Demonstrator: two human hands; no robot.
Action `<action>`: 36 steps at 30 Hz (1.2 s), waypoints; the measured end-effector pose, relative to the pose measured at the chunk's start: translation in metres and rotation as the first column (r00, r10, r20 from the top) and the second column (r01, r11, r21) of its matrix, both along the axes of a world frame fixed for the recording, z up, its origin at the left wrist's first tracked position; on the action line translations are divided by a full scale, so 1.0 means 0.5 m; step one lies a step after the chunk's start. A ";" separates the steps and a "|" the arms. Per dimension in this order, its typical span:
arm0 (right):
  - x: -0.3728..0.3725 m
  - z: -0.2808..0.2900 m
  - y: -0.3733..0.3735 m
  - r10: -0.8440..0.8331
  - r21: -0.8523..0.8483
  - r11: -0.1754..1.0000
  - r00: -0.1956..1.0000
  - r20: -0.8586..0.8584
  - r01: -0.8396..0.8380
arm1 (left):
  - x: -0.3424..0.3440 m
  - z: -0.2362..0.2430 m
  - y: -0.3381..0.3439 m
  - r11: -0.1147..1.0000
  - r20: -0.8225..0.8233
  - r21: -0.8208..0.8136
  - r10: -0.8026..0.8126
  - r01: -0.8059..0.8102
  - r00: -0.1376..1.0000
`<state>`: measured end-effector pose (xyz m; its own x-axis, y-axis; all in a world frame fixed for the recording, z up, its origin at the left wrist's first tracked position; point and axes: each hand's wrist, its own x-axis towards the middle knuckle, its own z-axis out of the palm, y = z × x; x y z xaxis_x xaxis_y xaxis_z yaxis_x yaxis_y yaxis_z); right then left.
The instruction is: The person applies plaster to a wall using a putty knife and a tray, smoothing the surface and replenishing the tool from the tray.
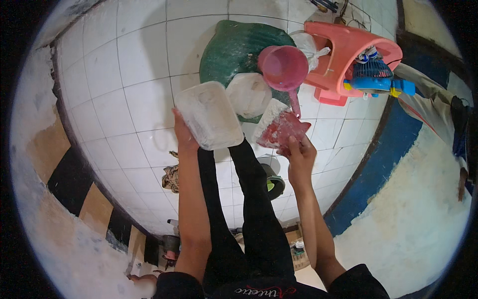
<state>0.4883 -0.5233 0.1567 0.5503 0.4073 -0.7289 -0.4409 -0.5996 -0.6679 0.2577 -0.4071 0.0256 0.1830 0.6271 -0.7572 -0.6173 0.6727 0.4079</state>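
My left hand (184,132) is closed on the left edge of a pale rectangular plastic tub (209,117), smeared with white paste. The tub is held above the floor; how the hidden fingers lie under it I cannot tell. To its right, my right hand (301,155) pinches a flat red scraper (291,128) by its near corner. Thick white paste coats the scraper's left edge. Beyond the hands, a second pale, paste-smeared container (249,94) and a pink dipper (285,67) with its handle toward me rest over a green sheet (226,52).
A pink plastic stool (318,37) lies on its side at the far right, with a blue fan (372,78) in its opening. Beside it is a white plastic bag (309,50). A dark bucket (275,187) and a crumpled cloth (171,178) sit on the tiled floor (107,112).
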 end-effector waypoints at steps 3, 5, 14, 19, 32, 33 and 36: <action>-0.014 0.081 0.027 0.098 0.027 0.995 0.994 0.050 -0.100 | 0.031 -0.004 0.003 0.998 0.012 0.040 -0.039 0.038 0.999; -0.031 0.124 0.058 0.178 0.054 0.982 0.980 0.084 -0.183 | 0.061 0.010 0.009 0.999 0.052 -0.024 -0.035 0.036 0.998; -0.116 0.092 0.147 0.545 -0.160 0.788 0.551 0.632 -0.595 | 0.139 0.067 0.003 0.993 0.192 -0.083 -0.063 0.080 0.979; -0.113 0.084 0.157 0.626 -0.231 0.733 0.503 0.595 -0.639 | 0.136 0.066 -0.003 0.994 0.399 0.052 -0.109 0.097 0.910; 0.210 -0.254 0.054 0.368 -0.190 0.915 0.547 0.752 -0.355 | 0.081 0.072 0.002 1.000 0.080 0.006 0.006 -0.007 0.997; 0.223 -0.277 0.065 0.451 -0.241 0.892 0.756 0.473 -0.382 | 0.070 0.071 0.003 1.000 0.058 0.009 0.011 -0.011 0.998; 0.233 -0.317 0.085 0.381 -0.128 0.917 0.924 0.008 -0.377 | 0.069 0.075 0.010 1.000 -0.071 -0.007 0.015 -0.015 0.997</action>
<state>0.6047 -0.4810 -0.0019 0.3963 0.4997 -0.7703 -0.1436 -0.7949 -0.5895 0.2920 -0.4020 0.0630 0.1192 0.6236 -0.7726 -0.5971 0.6667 0.4460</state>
